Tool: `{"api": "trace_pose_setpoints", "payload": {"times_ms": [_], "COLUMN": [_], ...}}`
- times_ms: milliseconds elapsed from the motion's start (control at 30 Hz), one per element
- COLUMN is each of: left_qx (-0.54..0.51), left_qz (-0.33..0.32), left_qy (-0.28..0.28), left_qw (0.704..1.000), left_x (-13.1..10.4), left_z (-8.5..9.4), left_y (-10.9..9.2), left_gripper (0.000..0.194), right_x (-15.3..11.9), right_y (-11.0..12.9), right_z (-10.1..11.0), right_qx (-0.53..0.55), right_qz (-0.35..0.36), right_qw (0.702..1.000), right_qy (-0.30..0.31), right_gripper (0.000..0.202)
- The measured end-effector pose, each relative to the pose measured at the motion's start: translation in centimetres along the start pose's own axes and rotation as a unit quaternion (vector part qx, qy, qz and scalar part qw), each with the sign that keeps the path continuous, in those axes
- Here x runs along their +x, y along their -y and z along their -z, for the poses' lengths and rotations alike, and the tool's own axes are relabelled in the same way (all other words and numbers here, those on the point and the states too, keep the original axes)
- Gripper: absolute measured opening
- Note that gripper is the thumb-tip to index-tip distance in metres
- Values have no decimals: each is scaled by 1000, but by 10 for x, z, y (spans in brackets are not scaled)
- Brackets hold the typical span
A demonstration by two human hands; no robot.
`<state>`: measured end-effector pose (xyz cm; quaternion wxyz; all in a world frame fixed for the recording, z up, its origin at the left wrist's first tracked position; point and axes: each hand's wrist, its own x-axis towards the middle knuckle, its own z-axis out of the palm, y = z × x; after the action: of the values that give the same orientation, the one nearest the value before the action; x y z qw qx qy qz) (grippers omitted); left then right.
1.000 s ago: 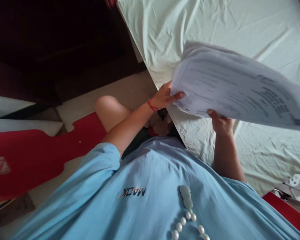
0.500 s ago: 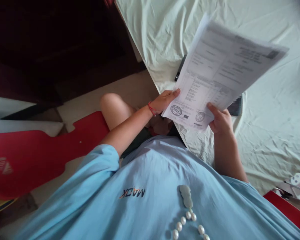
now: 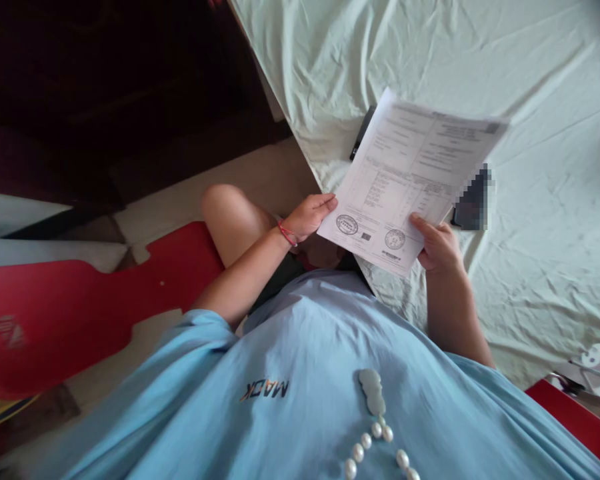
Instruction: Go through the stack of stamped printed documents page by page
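A home is suggested by the wrinkled pale green sheet (image 3: 535,267), tiled floor (image 3: 263,173) and panda figure (image 3: 593,355) pictured indoors.

From head height, the lone view looks steeply down over the blue shirt (image 3: 325,373), close up

I see a rumpled pale-green cloth (image 3: 535,220) across the upper right; above it, right of centre, a rectangular white printed paper (image 3: 405,180) sits between a slim black object (image 3: 361,137) left and a dark flat object (image 3: 471,205) right.
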<state>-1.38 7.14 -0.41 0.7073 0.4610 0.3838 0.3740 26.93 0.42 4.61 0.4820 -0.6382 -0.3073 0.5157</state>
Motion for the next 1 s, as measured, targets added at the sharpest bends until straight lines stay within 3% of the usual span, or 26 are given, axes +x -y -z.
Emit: {"api": "trace_pose_setpoints", "payload": {"times_ms": [200,333,500,633,767,900,1000], "left_qx": [-93,-75,35,23,-51,-71,-35], "left_qz": [34,20,-43,-81,-71,-28,-26], "left_qy": [14,21,-44,-92,-62,-25,-43], "left_qw": [995,997,997,992,994,997,998], "left_x": [-10,-12,-11,-3,12,21,20], "left_z": [-4,-3,-11,-22,-24,-19,-16], "left_y": [4,5,1,-11,-23,-21,-12], "left_gripper": [59,58,60,60,62,64,59], "right_x": [0,-1,-10,-20,-29,-35,-28], "right_y": [-2,-3,-6,-11,-19,-30,-28], "right_z": [0,2,0,-2,-2,3,10], "right_qx": [-16,-23,-2,-10,-14,-29,-64], "right_qz": [0,8,-8,-29,-48,-82,-62], "right_qw": [1000,999,1000,998,994,987,991], "right_qy": [27,25,28,57,100,136,101], "right_gripper": [54,55,50,52,53,46,45]}}
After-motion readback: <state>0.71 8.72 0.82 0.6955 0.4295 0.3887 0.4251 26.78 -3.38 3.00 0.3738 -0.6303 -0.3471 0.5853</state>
